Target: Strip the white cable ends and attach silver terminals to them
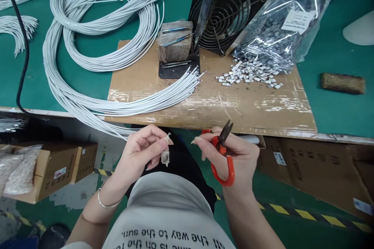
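Note:
In front of my body, below the table edge, my left hand (149, 147) pinches a small crumpled whitish scrap (165, 157) between thumb and fingers. What the scrap is made of I cannot tell. My right hand (235, 153) holds a pair of scissors (223, 146) with orange handles, its dark blades pointing up and away. Thumb and forefinger of that hand also come together at a tip, perhaps on something too fine to make out. Beyond my left hand, a long bundle of white wires (152, 103) curves over a cardboard sheet (263, 113), some wires hanging past the edge.
Coiled white wires (99, 64) cover the left of the green table. Behind the cardboard stand a greyish block (175, 48) with metal rods, a black fan (224, 15), and a clear bag (271, 27) spilling small white-and-metal parts (248, 72). Cardboard boxes (55, 171) flank me below.

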